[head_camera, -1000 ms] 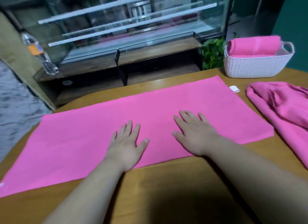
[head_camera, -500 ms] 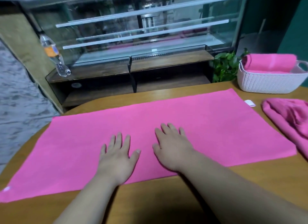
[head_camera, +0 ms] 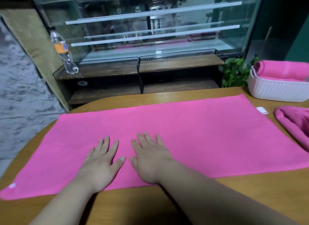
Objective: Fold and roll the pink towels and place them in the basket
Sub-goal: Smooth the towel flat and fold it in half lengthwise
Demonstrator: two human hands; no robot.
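Note:
A pink towel (head_camera: 192, 134) lies spread flat across the wooden table (head_camera: 133, 206), folded into a long rectangle. My left hand (head_camera: 102, 164) and my right hand (head_camera: 152, 159) both rest palm down on its near middle, fingers straight, thumbs almost touching. At the far right a white woven basket (head_camera: 274, 91) holds a rolled pink towel (head_camera: 282, 70). A crumpled pink towel (head_camera: 296, 124) lies at the right edge, partly cut off by the frame.
A small white tag (head_camera: 262, 110) lies on the table between the flat towel and the crumpled one. A green plant (head_camera: 237, 72) stands left of the basket. Behind the table is a glass display case (head_camera: 150, 40) with a plastic bottle (head_camera: 64, 52) on its ledge.
My hands have slid closer together and slightly left on the towel. The camera has turned left, so the basket and the crumpled towel now sit nearer the right edge.

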